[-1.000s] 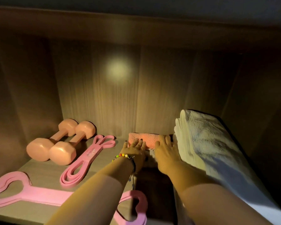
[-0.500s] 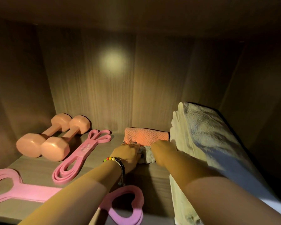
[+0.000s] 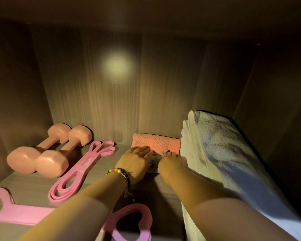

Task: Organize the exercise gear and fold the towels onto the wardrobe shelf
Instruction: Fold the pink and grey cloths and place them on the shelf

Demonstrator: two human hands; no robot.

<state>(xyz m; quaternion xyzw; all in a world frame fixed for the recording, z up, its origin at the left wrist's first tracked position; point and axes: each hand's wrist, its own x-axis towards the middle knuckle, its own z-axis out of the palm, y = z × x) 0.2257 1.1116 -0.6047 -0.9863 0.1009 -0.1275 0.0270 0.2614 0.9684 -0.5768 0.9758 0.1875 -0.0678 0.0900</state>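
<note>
Your left hand (image 3: 136, 161) and right hand (image 3: 170, 161) lie flat, fingers fairly straight, on the near edge of the folded orange towel (image 3: 156, 143) at the far middle of the shelf (image 3: 30, 181); whether they pinch the small grey cloth (image 3: 154, 158) between them, you cannot tell. The towel looks soft, light, waffle-textured: press its folded edges so it won't unfold. The thick white towel (image 3: 215, 153) touches it on the right. Smooth, heavy-looking dumbbells (image 3: 47, 152) and rubbery pink bands (image 3: 80, 167) lie left.
</note>
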